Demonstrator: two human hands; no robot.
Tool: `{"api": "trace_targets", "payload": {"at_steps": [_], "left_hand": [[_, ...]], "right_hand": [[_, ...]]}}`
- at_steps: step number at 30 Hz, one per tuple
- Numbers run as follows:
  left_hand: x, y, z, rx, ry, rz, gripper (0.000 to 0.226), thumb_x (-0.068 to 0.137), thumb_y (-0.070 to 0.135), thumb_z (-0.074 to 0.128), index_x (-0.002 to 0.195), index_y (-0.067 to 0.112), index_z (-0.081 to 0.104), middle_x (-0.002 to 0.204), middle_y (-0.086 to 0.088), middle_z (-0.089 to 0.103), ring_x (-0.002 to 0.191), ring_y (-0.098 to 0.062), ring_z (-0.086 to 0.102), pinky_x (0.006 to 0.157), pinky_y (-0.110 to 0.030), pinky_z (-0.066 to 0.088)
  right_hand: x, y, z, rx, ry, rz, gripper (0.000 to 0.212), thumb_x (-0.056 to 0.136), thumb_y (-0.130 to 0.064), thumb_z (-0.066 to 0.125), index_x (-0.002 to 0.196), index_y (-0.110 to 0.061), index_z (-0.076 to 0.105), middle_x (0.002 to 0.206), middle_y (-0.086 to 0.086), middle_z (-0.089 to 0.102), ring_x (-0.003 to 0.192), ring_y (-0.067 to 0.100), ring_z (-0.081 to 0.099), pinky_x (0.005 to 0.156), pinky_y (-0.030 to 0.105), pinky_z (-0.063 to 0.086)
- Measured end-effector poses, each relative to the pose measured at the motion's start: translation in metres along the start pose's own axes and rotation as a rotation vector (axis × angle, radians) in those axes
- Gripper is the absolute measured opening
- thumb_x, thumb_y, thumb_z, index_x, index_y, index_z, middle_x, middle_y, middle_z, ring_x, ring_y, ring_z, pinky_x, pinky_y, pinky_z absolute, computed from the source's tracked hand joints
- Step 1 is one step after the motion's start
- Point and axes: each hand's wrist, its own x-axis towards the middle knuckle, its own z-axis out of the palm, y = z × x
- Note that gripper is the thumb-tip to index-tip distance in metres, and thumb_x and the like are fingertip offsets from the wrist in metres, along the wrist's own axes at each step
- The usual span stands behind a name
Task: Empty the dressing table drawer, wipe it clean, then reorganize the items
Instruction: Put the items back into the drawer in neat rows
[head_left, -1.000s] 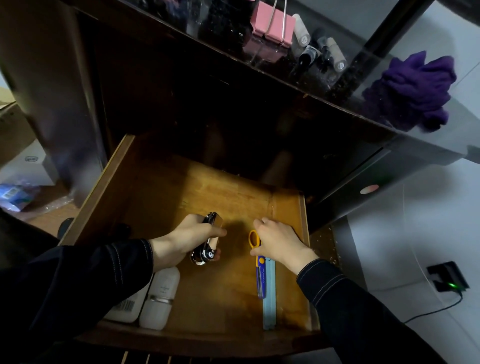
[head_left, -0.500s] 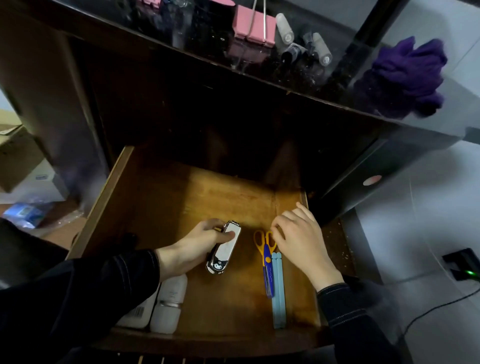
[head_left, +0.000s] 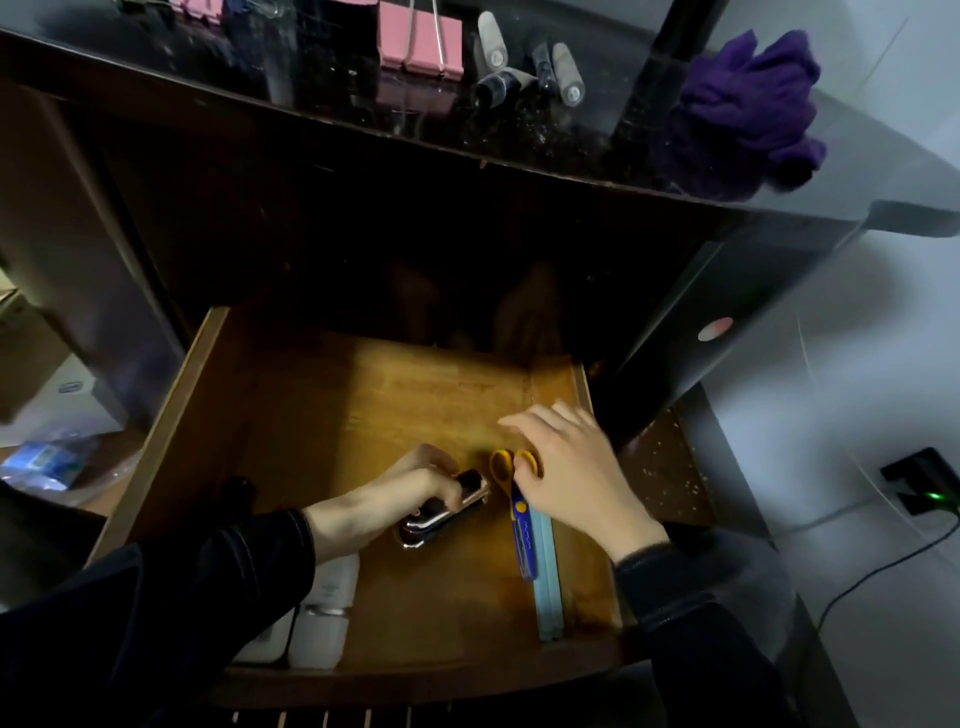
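Note:
The wooden drawer (head_left: 187, 415) is pulled out below the dark dressing table. My left hand (head_left: 410, 483) is shut on a shiny silver and black stapler-like tool (head_left: 441, 512), tilted on the drawer floor near the middle. My right hand (head_left: 566, 467) lies flat with fingers spread, resting beside the yellow handles of the blue scissors (head_left: 514, 499). A pale blue strip (head_left: 548, 582) lies along the scissors by the right drawer wall. White bottles (head_left: 324, 618) lie at the front left, partly hidden under my left sleeve.
On the dressing table top stand pink binder clips (head_left: 421, 41), small grey tubes (head_left: 530, 67) and a crumpled purple cloth (head_left: 748, 104). A black plug with a green light (head_left: 919, 488) and its cable lie on the floor at right. Boxes and a blue packet (head_left: 41, 457) sit at left.
My left hand turned the silver tool onto its side and shifted it toward the scissors. My right hand opened flat and slid slightly back along the scissors' handles. The view rose a little.

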Motion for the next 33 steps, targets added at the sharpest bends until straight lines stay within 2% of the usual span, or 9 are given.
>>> {"api": "trace_targets", "payload": {"at_steps": [3,6,9,12,17,21,26,30,33], "left_hand": [[0.002,0.002,-0.002,0.004,-0.036,0.07,0.056,0.052,0.032,0.078,0.103,0.041,0.057,0.108,-0.002,0.073,0.101,-0.029,0.067,0.082,-0.043,0.056],[0.0,0.006,-0.004,-0.026,0.002,0.095,0.063,0.051,0.024,0.079,0.11,0.03,0.057,0.103,-0.007,0.074,0.097,-0.03,0.07,0.08,-0.042,0.056],[-0.002,0.012,-0.007,-0.134,0.116,0.092,0.057,0.059,0.022,0.082,0.111,0.019,0.059,0.097,-0.011,0.076,0.079,-0.025,0.072,0.067,-0.036,0.054],[-0.002,0.015,-0.01,-0.353,0.211,0.101,0.048,0.073,0.019,0.084,0.113,0.011,0.059,0.097,-0.016,0.076,0.082,-0.027,0.074,0.063,-0.033,0.056],[0.001,0.016,-0.015,-0.367,0.374,0.132,0.033,0.084,0.018,0.077,0.113,0.014,0.06,0.095,-0.012,0.074,0.081,-0.021,0.074,0.067,-0.032,0.056],[0.005,0.01,-0.022,-0.206,0.337,0.149,0.031,0.084,0.018,0.078,0.11,0.015,0.063,0.091,-0.009,0.075,0.075,-0.016,0.072,0.058,-0.025,0.052],[0.017,-0.009,0.001,0.147,0.292,0.236,0.03,0.081,0.019,0.082,0.104,0.013,0.064,0.087,-0.004,0.067,0.061,-0.007,0.065,0.049,-0.018,0.045],[0.023,-0.021,0.012,0.452,0.249,0.324,0.032,0.079,0.032,0.082,0.105,0.025,0.065,0.091,0.018,0.063,0.084,-0.004,0.063,0.062,-0.007,0.045],[0.025,-0.022,0.017,0.544,0.23,0.353,0.033,0.08,0.034,0.081,0.109,0.023,0.068,0.094,0.015,0.065,0.087,-0.004,0.063,0.069,-0.009,0.046]], "right_hand": [[-0.012,-0.028,0.009,0.255,-0.193,-0.043,0.055,0.09,-0.037,0.057,0.142,-0.038,0.04,0.138,-0.023,0.042,0.122,0.002,0.047,0.097,0.025,0.046],[-0.01,-0.038,0.019,0.26,-0.178,-0.026,0.05,0.089,-0.042,0.064,0.136,-0.034,0.048,0.128,-0.022,0.045,0.111,0.004,0.055,0.086,0.025,0.052],[-0.007,-0.031,0.014,0.288,-0.134,0.104,0.027,0.084,-0.053,0.07,0.102,-0.037,0.058,0.103,-0.02,0.054,0.087,0.001,0.058,0.07,0.019,0.049],[-0.008,-0.029,0.014,0.276,-0.104,0.172,0.039,0.08,-0.068,0.065,0.077,-0.037,0.042,0.086,-0.02,0.057,0.073,-0.004,0.057,0.056,0.011,0.039],[-0.01,-0.036,0.008,0.366,-0.152,0.136,0.043,0.084,-0.072,0.053,0.113,-0.041,0.061,0.091,-0.027,0.058,0.086,-0.011,0.055,0.067,0.01,0.04],[-0.003,-0.007,-0.003,0.126,0.31,0.078,0.019,0.096,-0.038,0.055,0.102,-0.027,0.07,0.097,-0.018,0.06,0.096,-0.001,0.05,0.08,0.019,0.045],[0.016,0.033,0.0,-0.048,0.184,0.217,0.021,0.095,-0.03,0.061,0.112,-0.023,0.071,0.126,-0.005,0.057,0.129,0.016,0.04,0.101,0.036,0.042],[0.016,0.036,0.011,-0.018,0.271,0.22,0.012,0.091,-0.022,0.065,0.098,-0.021,0.075,0.118,-0.006,0.062,0.129,0.018,0.041,0.095,0.036,0.048],[0.016,0.036,0.011,-0.015,0.297,0.219,0.01,0.091,-0.02,0.065,0.094,-0.02,0.075,0.114,-0.006,0.063,0.128,0.018,0.043,0.092,0.032,0.047]]}}
